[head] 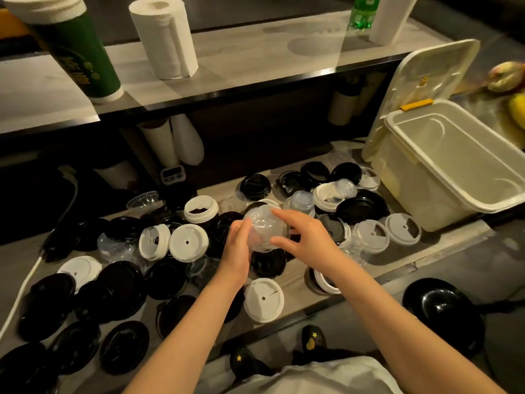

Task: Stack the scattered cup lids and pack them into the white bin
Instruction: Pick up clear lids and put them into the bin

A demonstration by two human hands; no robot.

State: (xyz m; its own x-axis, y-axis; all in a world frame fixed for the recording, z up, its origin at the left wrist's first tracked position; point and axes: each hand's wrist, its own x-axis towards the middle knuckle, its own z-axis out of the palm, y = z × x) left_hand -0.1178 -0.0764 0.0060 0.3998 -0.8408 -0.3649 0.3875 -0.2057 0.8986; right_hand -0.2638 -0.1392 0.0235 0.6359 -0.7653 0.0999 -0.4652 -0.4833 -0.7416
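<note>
A clear dome lid (265,231) is being cupped between the curled fingers of the left hand (237,245) and right hand (306,240) above the scattered lids (187,243), its rim arguably needing to be squared for nesting, well apart from the white bin (434,163).

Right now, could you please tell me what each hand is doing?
Left hand: holds the clear dome lid from its left side.
Right hand: grips the same lid, fingers spread.
</note>
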